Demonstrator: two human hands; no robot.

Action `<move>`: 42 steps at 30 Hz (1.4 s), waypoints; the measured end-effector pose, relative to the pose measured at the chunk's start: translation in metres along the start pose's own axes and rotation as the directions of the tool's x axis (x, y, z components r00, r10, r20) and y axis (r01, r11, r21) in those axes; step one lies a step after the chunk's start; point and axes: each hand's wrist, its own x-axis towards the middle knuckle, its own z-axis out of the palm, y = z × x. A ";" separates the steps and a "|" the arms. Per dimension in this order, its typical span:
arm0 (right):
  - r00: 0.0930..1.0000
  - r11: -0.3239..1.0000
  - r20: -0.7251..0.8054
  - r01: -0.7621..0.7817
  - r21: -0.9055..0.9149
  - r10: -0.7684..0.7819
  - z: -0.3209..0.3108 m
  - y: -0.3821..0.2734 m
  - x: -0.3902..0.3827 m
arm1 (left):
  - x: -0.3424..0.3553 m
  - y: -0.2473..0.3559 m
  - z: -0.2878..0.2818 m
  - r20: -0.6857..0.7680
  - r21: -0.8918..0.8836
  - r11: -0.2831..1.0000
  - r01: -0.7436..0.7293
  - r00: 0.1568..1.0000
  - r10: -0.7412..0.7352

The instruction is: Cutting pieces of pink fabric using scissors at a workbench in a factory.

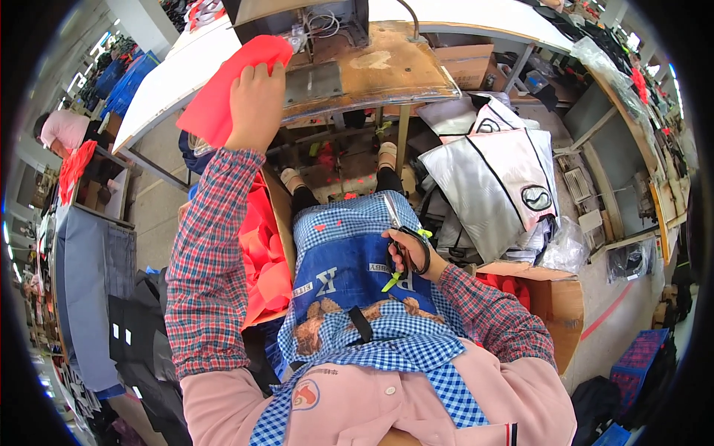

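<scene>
My left hand [256, 108] is raised at the upper left, its fingers closed over a flat red fabric piece [212, 104] beside the worn brown work table [401, 70]. Over my lap, my right hand [411, 251] grips a pair of scissors [392, 209], with the metal blades pointing forward, away from me. A bit of yellow-green ribbon [391, 282] shows by the scissor handles. Beneath that hand lies my blue checked apron [320, 223], with a few small red scraps on it.
Left of my legs stands a cardboard box full of red fabric pieces [264, 256]. Silver and white bags [483, 175] are piled at the right, above another carton [561, 316]. Dark fabric [141, 357] lies at the left. A person [67, 130] bends over farther left.
</scene>
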 end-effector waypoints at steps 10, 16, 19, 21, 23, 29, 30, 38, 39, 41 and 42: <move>0.973 0.969 0.029 0.230 -0.085 -0.229 0.008 0.012 -0.004 | -0.003 0.191 -0.147 0.119 -0.991 -0.033 0.131 0.960 0.254; 0.970 0.968 -0.011 0.242 -0.072 -0.243 0.007 0.016 -0.011 | -0.039 0.210 -0.200 -0.101 -0.971 -0.240 -0.017 0.935 0.340; 0.973 0.969 -0.051 0.219 -0.116 -0.226 0.002 0.021 -0.004 | -0.091 0.167 -0.159 0.188 -0.973 -0.040 0.226 0.885 0.425; 0.986 0.984 0.022 0.164 -0.063 -0.163 0.000 0.019 0.004 | -0.142 0.132 -0.130 0.450 -0.892 0.179 0.415 0.847 0.283; 0.996 0.996 -0.038 0.084 -0.009 -0.084 0.000 0.020 0.008 | -0.205 0.091 -0.110 0.602 -0.773 0.336 0.538 0.789 0.123; 0.996 0.996 -0.045 0.076 0.040 -0.074 0.001 0.017 0.008 | -0.372 -0.020 -0.069 0.694 -0.330 0.558 0.762 0.596 -0.404; 0.998 0.998 -0.049 0.052 0.042 -0.050 0.001 0.015 0.007 | -0.389 -0.034 -0.064 0.717 -0.178 0.560 0.809 0.497 -0.489; 0.994 0.997 -0.077 0.075 -0.010 -0.075 0.005 0.012 0.005 | -0.436 -0.053 -0.023 0.858 0.270 0.519 0.811 0.042 -0.512; 0.994 0.998 -0.085 0.062 -0.009 -0.062 0.005 0.013 0.005 | -0.433 -0.052 -0.025 0.840 0.266 0.525 0.808 0.072 -0.537; 0.994 0.999 -0.103 0.033 0.004 -0.032 0.003 0.015 0.007 | -0.408 -0.047 -0.030 0.819 0.243 0.527 0.815 0.119 -0.562; 0.994 1.000 -0.113 0.012 0.001 -0.012 0.002 0.017 0.008 | -0.386 -0.058 -0.039 0.747 0.028 0.435 0.900 0.271 -0.608</move>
